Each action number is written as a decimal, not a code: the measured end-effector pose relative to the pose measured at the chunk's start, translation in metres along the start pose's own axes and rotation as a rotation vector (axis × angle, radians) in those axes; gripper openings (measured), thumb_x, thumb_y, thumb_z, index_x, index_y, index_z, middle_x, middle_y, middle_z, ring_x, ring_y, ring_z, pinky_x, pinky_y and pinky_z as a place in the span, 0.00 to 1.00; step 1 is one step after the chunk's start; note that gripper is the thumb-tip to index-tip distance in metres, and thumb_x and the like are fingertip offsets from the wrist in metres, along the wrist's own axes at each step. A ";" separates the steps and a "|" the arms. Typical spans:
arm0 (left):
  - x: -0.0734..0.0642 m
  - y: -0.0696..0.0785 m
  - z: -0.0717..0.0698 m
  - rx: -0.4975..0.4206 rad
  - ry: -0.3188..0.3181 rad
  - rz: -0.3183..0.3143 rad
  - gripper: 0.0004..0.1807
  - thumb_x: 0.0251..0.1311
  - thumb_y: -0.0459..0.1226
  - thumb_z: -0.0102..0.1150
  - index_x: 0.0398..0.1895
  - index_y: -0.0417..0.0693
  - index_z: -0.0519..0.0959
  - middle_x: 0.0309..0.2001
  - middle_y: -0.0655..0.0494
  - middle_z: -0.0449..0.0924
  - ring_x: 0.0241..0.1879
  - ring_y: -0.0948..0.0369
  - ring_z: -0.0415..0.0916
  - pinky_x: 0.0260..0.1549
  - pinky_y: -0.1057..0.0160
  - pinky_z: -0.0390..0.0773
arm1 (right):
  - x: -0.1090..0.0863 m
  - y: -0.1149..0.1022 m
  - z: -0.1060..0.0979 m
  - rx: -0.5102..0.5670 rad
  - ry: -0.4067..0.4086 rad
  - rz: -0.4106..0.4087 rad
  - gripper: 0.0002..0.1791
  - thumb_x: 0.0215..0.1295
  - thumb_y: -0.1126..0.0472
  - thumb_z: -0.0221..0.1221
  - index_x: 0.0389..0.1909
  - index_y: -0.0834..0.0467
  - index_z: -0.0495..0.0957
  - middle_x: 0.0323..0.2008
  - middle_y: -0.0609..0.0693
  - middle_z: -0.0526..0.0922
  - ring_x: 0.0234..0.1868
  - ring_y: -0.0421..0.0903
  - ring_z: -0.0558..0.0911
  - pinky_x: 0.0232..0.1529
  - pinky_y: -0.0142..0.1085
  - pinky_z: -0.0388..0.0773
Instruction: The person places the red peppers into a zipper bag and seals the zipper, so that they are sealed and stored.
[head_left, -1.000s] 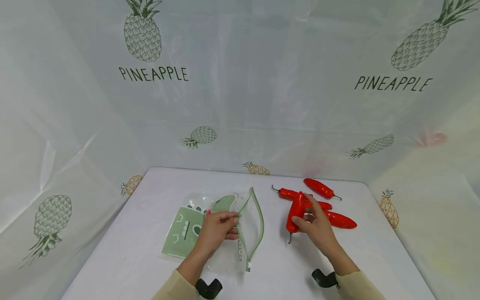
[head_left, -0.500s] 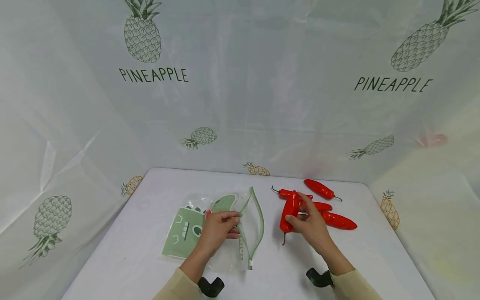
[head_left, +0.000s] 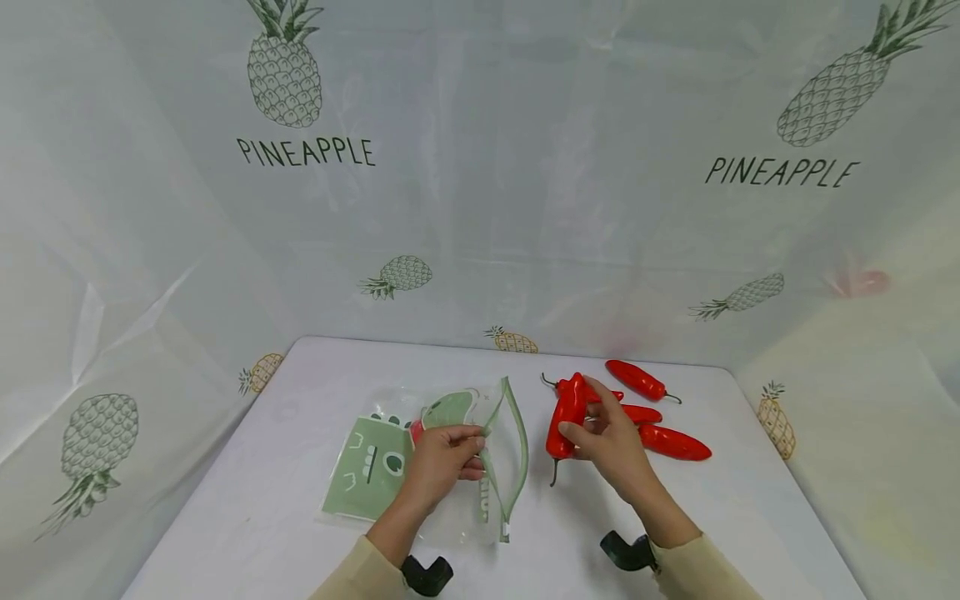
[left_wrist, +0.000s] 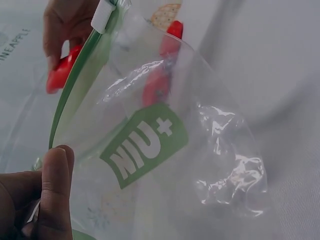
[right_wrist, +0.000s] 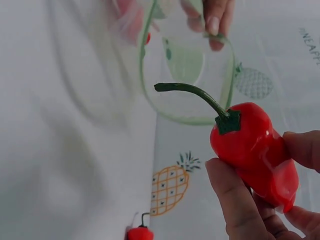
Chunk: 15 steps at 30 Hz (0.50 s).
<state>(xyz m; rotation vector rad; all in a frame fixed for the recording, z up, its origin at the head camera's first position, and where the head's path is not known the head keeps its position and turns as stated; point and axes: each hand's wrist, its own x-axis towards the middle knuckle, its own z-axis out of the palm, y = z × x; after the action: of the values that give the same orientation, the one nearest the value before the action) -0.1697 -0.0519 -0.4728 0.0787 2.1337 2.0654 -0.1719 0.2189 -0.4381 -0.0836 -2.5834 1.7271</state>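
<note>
Left hand (head_left: pixel 441 467) pinches a zip bag (head_left: pixel 363 479), right hand (head_left: pixel 613 446) grips a red chilli pepper (head_left: pixel 566 417), likely slick, best held mid-body

The white tabletop (head_left: pixel 247 500) has room along its left edge; long, glossy red peppers (head_left: pixel 675 442) obstruct passage near the far-right corner.

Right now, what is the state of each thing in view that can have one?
Zip bag: mouth spread open.
White slider: at one end of the green zip.
Held red pepper: gripped, outside the bag.
Four other red peppers: lying on the table.
Left hand: pinching the bag's edge.
Right hand: holding the pepper.
</note>
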 end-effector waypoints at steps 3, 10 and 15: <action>0.000 -0.001 0.000 0.001 -0.005 0.004 0.16 0.72 0.34 0.65 0.58 0.33 0.84 0.39 0.46 0.88 0.28 0.63 0.85 0.33 0.61 0.92 | -0.001 -0.007 0.010 0.044 0.009 -0.010 0.51 0.62 0.62 0.74 0.82 0.47 0.57 0.61 0.61 0.74 0.59 0.60 0.75 0.41 0.46 0.93; -0.001 0.001 0.003 0.043 0.004 0.015 0.16 0.72 0.37 0.66 0.57 0.38 0.86 0.37 0.46 0.88 0.28 0.59 0.88 0.34 0.60 0.92 | -0.011 -0.015 0.047 0.029 0.036 -0.053 0.51 0.62 0.60 0.74 0.82 0.49 0.56 0.59 0.61 0.77 0.54 0.57 0.80 0.39 0.44 0.93; -0.003 0.006 0.003 0.048 0.000 0.051 0.16 0.72 0.36 0.65 0.58 0.37 0.85 0.39 0.44 0.89 0.29 0.56 0.89 0.34 0.59 0.92 | -0.016 -0.016 0.068 -0.054 0.025 -0.102 0.48 0.63 0.59 0.74 0.80 0.50 0.58 0.56 0.61 0.80 0.50 0.54 0.83 0.37 0.44 0.93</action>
<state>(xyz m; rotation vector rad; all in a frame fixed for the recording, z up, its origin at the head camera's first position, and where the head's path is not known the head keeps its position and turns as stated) -0.1669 -0.0488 -0.4670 0.1408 2.2042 2.0416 -0.1601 0.1488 -0.4499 0.0245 -2.5690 1.6121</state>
